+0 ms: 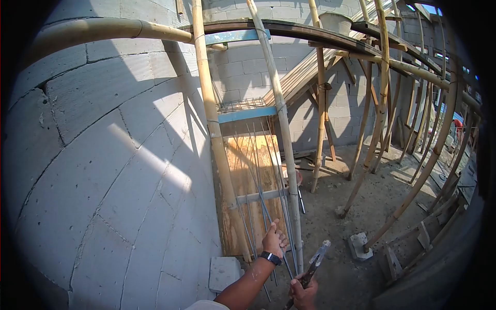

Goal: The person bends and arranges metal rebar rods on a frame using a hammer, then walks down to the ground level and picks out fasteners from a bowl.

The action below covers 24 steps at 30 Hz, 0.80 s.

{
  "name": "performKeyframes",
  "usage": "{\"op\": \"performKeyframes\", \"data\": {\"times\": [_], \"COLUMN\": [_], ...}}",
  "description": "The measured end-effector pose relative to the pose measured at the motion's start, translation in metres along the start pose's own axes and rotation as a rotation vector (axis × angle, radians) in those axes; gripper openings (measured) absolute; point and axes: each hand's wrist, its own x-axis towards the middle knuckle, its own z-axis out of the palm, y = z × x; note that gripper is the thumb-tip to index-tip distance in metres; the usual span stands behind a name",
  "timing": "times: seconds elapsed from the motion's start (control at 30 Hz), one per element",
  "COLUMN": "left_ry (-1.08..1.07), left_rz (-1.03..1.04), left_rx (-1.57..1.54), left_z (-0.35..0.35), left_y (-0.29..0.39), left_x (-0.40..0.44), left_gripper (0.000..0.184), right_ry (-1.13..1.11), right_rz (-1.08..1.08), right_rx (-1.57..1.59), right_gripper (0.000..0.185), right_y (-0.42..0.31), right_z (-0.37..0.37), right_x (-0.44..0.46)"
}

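Note:
Thin steel rods (253, 178) lean in a loose bundle against the bamboo ladder (282, 111), in front of a plywood board (248, 150). My left hand (274, 240), with a dark watch at its wrist, is closed around one or more of the rods. Lower and to the right, my right hand (304, 293) grips a dark-handled tool (316, 261) whose pale, worn head points up and away. The lower end of a rod passes close to that hand; whether it touches is unclear.
A block wall (129, 170) fills the left side. Bamboo props (380, 113) stand on the dirt floor at right, one beside a concrete block (360, 246). Another block (224, 274) sits by the ladder's foot. A bucket (336, 23) rests high on the scaffold.

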Motion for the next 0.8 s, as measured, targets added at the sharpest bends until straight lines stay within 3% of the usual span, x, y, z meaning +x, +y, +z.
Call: {"op": "performKeyframes", "data": {"times": [0.23, 0.47, 0.63, 0.8], "left_ry": [0.101, 0.095, 0.105, 0.059], "left_rz": [-0.003, -0.012, -0.015, -0.081], "left_rx": [0.048, 0.055, 0.066, 0.000], "left_z": [-0.008, -0.031, -0.036, -0.036], "left_y": [-0.046, -0.092, -0.097, -0.078], "left_x": [-0.017, -0.030, -0.037, -0.035], "left_gripper": [0.037, 0.038, 0.039, 0.040], "right_ry": [-0.018, -0.059, -0.105, -0.167], "right_rz": [-0.106, 0.039, 0.235, 0.126], "right_rx": [-0.128, -0.240, -0.382, -0.281], "right_gripper": [0.020, 0.022, 0.023, 0.028], "right_y": [0.036, 0.037, -0.010, 0.011], "right_z": [-0.053, -0.098, -0.092, -0.087], "right_x": [-0.005, -0.024, -0.031, -0.026]}}
